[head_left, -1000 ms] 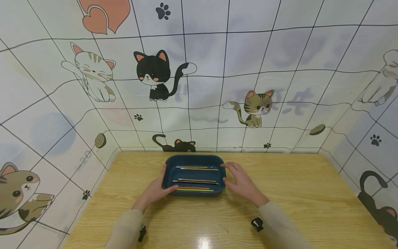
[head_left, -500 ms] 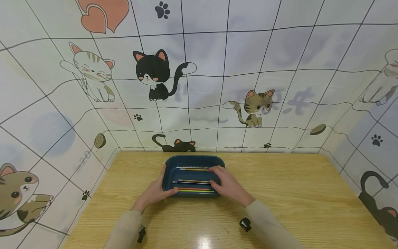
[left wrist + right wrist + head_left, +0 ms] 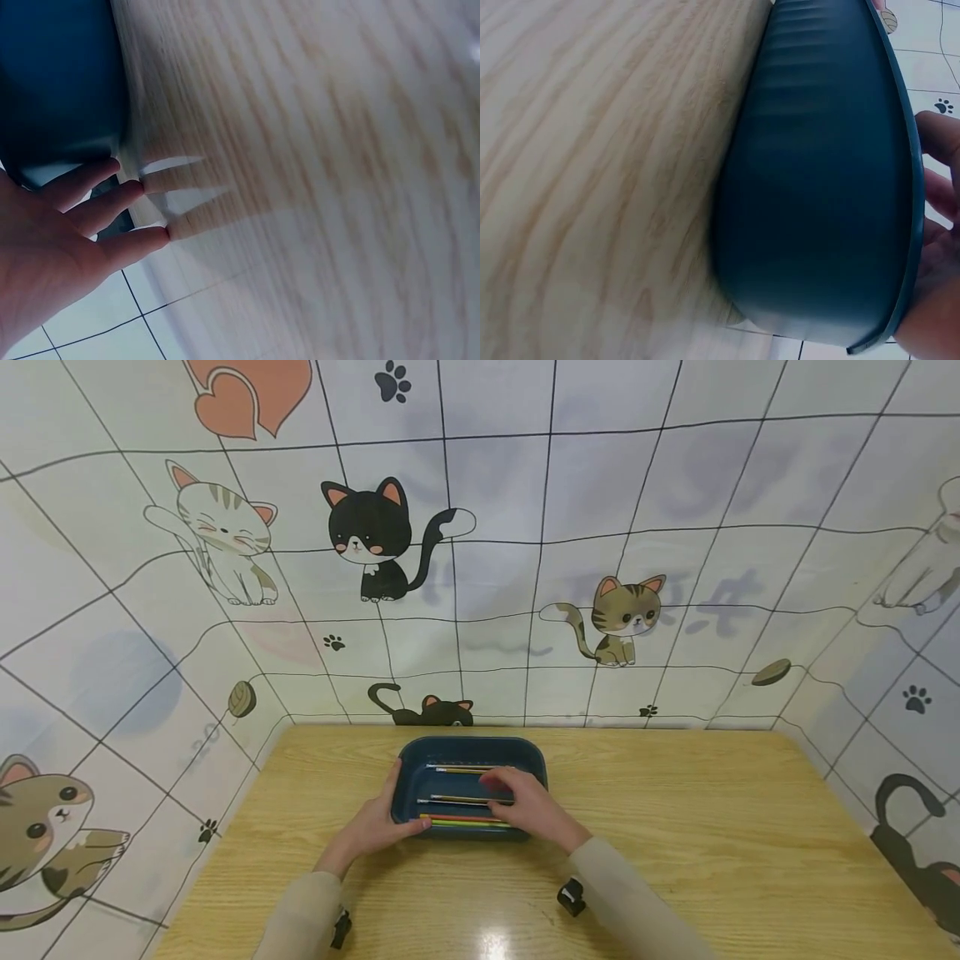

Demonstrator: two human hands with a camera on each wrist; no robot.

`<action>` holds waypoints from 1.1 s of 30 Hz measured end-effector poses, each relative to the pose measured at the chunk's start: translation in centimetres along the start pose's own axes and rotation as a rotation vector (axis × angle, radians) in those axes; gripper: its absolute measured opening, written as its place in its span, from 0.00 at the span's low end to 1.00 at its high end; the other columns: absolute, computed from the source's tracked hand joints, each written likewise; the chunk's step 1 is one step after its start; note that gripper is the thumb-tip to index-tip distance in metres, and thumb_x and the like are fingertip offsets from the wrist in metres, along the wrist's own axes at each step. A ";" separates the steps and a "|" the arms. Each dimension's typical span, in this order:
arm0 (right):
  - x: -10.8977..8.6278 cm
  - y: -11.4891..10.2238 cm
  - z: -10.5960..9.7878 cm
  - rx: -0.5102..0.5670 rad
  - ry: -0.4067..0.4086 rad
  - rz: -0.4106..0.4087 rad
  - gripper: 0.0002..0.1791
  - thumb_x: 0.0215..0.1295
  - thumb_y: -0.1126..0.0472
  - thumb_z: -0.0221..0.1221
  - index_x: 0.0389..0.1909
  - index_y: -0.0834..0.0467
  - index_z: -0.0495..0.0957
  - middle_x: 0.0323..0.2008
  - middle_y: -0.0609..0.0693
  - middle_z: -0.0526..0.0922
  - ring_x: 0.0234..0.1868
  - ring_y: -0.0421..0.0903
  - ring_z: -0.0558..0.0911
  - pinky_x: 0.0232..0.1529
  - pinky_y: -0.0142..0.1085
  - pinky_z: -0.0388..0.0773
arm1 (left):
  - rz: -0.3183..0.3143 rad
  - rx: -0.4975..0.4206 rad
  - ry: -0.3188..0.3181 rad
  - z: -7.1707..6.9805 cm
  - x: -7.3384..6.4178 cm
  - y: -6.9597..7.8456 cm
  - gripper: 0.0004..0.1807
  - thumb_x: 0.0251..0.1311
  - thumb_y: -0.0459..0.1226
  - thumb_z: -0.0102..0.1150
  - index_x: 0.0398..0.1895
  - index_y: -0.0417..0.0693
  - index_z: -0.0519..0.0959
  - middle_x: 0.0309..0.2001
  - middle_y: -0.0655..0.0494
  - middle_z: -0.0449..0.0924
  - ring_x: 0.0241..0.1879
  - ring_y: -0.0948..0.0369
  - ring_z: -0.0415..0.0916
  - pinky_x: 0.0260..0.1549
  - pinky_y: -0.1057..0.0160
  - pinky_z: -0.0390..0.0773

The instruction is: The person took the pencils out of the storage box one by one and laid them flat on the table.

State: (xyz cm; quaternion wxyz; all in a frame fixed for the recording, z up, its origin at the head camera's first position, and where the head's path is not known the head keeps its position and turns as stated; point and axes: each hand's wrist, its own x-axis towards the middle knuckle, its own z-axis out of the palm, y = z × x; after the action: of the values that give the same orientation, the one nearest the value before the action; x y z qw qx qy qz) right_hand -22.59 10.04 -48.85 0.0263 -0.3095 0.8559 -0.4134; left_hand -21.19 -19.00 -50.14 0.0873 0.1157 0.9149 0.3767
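Observation:
A dark blue tray [image 3: 471,745] stands on the wooden table with several slim pencils in it. Thin pencils [image 3: 457,769] lie along the back, and more pencils [image 3: 453,798] cross the middle. Orange and yellow-green pencils [image 3: 457,821] lie along the near side. My left hand [image 3: 372,820] holds the tray's left near corner, thumb over the near rim. In the left wrist view its other fingers [image 3: 105,206] stretch down to the table. My right hand [image 3: 528,806] reaches over the tray's right part, thumb and forefinger apart, thumb close to the middle pencils, whose right ends it hides.
The wooden table [image 3: 675,827] extends to both sides and in front of the tray. A wall covering [image 3: 495,568] with cartoon cats and a grid stands right behind the table's far edge and along both sides. Each wrist wears a small dark device [image 3: 572,897].
My right hand has moved left from the tray's right rim to over the pencils. The left hand has kept its place at the corner. The tray is nearly where it was.

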 end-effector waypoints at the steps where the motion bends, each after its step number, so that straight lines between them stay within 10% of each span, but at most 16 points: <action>1: 0.2 0.0 0.1 0.008 -0.012 0.004 0.17 0.64 0.68 0.60 0.54 0.64 0.76 0.48 0.54 0.80 0.47 0.48 0.79 0.48 0.43 0.76 | -0.001 -0.002 -0.002 0.0 0.0 0.0 0.64 0.50 0.53 0.71 0.77 0.43 0.36 0.57 0.25 0.69 0.49 0.46 0.74 0.52 0.44 0.69; 33: 4.2 1.6 2.8 -0.019 -0.141 0.126 0.09 0.56 0.73 0.64 0.38 0.64 0.80 0.33 0.50 0.81 0.36 0.45 0.78 0.40 0.40 0.75 | -0.019 -0.047 0.025 0.4 -0.4 -0.1 0.63 0.49 0.53 0.72 0.78 0.48 0.39 0.52 0.34 0.75 0.41 0.53 0.73 0.46 0.50 0.70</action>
State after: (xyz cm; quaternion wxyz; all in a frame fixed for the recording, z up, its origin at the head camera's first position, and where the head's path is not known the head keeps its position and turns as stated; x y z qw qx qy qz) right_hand -25.97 6.57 -50.94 0.1094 -0.2837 0.8737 -0.3798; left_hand -20.73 -18.91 -50.48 0.0822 0.1002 0.9080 0.3985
